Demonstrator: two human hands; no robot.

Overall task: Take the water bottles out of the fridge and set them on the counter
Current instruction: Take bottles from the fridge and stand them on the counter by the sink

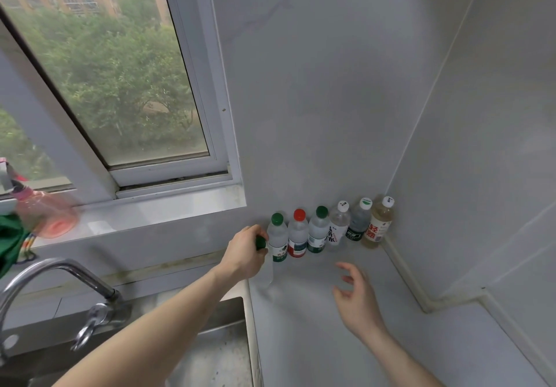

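Several water bottles stand in a row against the back wall on the grey counter [346, 341]: a green-capped one [277, 237], a red-capped one [298, 233], another green-capped one [318, 230], then white-capped ones up to a yellowish bottle [379, 222] in the corner. My left hand [245, 254] grips a further clear bottle with a green cap [264, 261] near its top, at the left end of the row, beside the sink edge. My right hand [356, 299] hovers above the counter with its fingers spread and holds nothing. The fridge is out of view.
A steel sink [216, 353] with a curved tap [60, 269] lies at lower left. A pink bottle [45, 215] and green cloth [9, 242] sit on the windowsill. Walls close the counter at the back and right.
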